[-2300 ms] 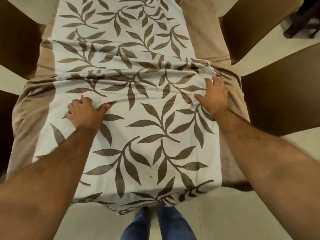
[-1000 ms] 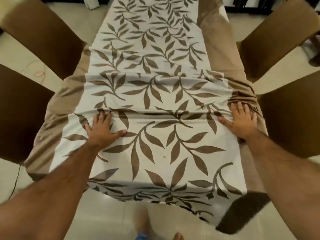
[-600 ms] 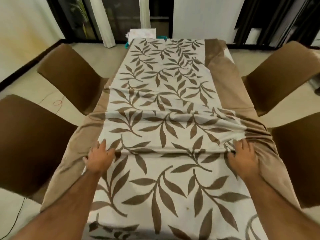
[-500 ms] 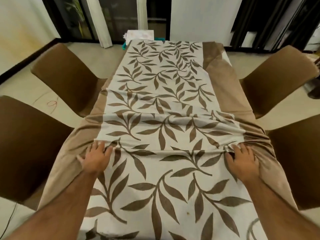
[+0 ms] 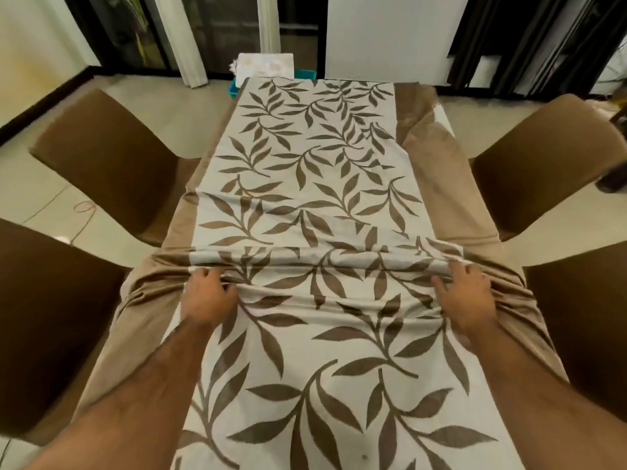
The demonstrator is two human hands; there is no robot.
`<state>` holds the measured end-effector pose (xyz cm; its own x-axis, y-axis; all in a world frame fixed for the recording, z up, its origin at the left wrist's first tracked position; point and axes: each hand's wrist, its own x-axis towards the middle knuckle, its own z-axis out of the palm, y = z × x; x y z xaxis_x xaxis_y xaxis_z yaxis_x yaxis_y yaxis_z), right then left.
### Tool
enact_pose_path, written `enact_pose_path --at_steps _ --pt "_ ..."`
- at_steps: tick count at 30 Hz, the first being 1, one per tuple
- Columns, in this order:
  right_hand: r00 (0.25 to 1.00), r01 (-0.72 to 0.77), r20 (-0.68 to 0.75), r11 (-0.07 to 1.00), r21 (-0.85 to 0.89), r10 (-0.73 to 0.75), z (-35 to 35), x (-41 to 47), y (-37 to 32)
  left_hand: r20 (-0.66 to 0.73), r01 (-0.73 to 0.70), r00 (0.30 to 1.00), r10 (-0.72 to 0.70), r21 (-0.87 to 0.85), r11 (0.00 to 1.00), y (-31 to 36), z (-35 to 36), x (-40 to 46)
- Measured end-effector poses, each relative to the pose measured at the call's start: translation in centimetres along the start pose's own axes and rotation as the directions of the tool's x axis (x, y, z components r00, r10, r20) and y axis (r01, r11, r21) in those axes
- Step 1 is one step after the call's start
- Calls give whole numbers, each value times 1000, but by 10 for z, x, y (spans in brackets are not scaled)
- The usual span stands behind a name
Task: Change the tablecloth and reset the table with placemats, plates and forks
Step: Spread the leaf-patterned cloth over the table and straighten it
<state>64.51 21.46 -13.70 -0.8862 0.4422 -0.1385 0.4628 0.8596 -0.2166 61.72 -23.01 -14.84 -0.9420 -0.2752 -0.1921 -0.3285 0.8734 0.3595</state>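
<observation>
**Both hands gathering the tablecloth at mid-worktop**

Left hand [image 5: 206,296]: grip narrow, fingers curled into a bunched ridge of the tablecloth [image 5: 319,205], pinching the fabric at the seam between the leaf-print centre panel and the tan border. Right hand [image 5: 466,300]: fingers bent over the same ridge at its opposite end, thumb spread toward 9 o'clock, palm pressing the cloth down; fabric is gathered under the fingertips.

The tablecloth covers the worktop from the near edge to the far end at 12 o'clock, with a transverse fold running between the hands.

Surroundings: two brown chairs at 9 o'clock [image 5: 101,164], two at 3 o'clock [image 5: 543,157]. A teal bin [image 5: 234,91] with white items stands on the floor beyond the far end.
</observation>
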Motion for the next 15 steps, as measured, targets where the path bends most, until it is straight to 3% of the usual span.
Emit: enact_pose_path --at_steps 3,6,12,15 --pt "995 15 104 999 -36 -11 0 31 1 -19 6 1000 -5 47 999 6 -1 20" --pt "968 46 250 990 -136 -11 -2 68 6 65 -29 998 20 147 989 15 2 45" --pt "969 78 247 974 -213 -24 -7 108 -5 123 -14 992 -18 252 968 31 4 80" --pt "960 21 279 981 -192 34 -8 132 -12 129 17 991 -45 214 977 42 -2 95"
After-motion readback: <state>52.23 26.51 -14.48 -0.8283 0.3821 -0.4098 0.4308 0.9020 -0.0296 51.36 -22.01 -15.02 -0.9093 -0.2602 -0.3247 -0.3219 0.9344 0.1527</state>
